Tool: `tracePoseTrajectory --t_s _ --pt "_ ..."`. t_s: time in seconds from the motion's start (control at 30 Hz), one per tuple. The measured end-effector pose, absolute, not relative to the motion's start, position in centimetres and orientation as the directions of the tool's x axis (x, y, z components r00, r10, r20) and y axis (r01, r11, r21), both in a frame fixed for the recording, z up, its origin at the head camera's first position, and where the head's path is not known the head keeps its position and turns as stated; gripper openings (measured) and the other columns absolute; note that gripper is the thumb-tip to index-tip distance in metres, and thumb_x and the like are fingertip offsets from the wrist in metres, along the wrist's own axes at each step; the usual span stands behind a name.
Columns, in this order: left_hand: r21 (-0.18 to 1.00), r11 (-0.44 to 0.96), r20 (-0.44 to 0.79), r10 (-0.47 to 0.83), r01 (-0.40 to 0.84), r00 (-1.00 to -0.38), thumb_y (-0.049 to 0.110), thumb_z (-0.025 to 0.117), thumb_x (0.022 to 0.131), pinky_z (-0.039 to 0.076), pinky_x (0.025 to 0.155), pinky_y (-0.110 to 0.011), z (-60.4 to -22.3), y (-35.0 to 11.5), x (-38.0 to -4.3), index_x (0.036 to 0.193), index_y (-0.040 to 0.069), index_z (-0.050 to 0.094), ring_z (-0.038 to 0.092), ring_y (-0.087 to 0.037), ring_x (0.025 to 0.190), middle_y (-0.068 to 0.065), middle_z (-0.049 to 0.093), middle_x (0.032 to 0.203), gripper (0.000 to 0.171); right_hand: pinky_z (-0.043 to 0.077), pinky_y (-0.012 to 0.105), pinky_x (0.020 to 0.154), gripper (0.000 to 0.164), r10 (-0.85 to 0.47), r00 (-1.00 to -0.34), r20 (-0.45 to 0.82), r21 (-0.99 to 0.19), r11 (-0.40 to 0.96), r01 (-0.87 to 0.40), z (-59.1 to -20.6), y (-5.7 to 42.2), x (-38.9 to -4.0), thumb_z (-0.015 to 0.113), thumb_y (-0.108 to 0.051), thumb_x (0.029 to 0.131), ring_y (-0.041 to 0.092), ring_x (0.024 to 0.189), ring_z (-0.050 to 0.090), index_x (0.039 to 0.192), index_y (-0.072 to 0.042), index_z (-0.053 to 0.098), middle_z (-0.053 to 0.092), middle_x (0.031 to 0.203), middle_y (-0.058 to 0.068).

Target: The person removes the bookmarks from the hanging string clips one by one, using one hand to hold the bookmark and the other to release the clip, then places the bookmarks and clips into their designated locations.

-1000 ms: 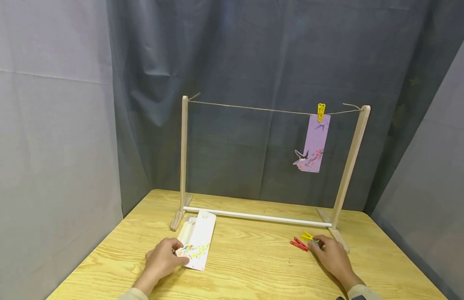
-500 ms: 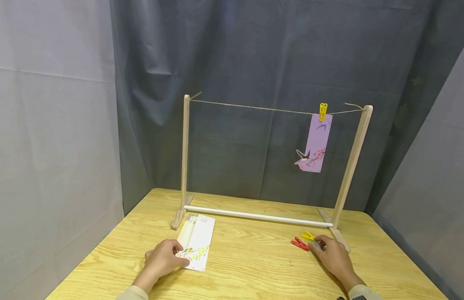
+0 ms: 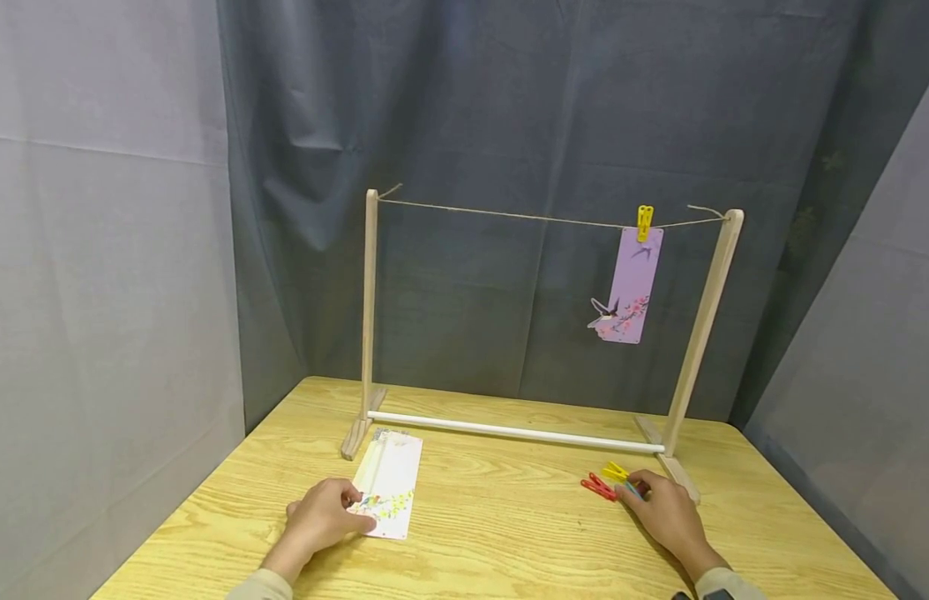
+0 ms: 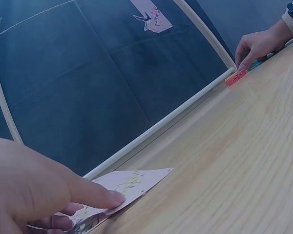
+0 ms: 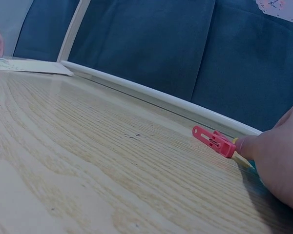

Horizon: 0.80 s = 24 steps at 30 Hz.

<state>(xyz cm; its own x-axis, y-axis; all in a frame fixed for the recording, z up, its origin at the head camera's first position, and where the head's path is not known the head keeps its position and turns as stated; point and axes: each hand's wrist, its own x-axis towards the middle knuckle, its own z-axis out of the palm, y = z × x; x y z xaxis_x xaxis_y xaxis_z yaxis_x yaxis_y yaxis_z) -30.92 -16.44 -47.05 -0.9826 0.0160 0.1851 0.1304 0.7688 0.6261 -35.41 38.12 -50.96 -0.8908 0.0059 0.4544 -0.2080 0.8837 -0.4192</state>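
My left hand (image 3: 322, 518) holds the near left part of a white paper card (image 3: 398, 475) printed with a bird and yellow flowers. Its thumb lies on the printed face in the left wrist view. Another, cream-coloured card (image 3: 369, 462) shows beneath it along the left side. At the right, my right hand (image 3: 665, 510) rests low over the table with thumb and fingers curled at a blue clothespin (image 3: 635, 489), mostly hidden. Just left of the fingers lie a red clothespin (image 3: 599, 487) and a yellow clothespin (image 3: 616, 472).
Behind the hands stands a wooden frame (image 3: 369, 308) with a string (image 3: 501, 214) across its top and a white bar (image 3: 509, 432) low down. From the string's right part hangs a purple card (image 3: 631, 283), clipped by a yellow clothespin (image 3: 644, 223). Dark curtain (image 3: 464, 317) closes the back.
The white card's far end has come down and shifted a little left, now covering more of the card beneath. My right hand stays in place by the clothespins.
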Motion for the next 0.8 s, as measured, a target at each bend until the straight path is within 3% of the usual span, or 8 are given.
tracePoseTrajectory --t_s 0.8 --pt "0.666 0.735 0.172 0.014 0.127 -0.985 0.030 0.096 0.071 0.033 0.081 -0.054 -47.05 -16.58 -30.96 0.095 0.009 0.069 0.057 -0.020 0.088 0.001 0.064 0.095 0.042 0.055 0.047 0.072 0.046 0.001 -0.887 0.461 -0.414 0.885 -0.214 -50.90 38.13 -35.40 0.076 -0.044 0.095 0.020 0.081 0.065 0.112 -0.002 0.073 0.067 0.088 -0.003"
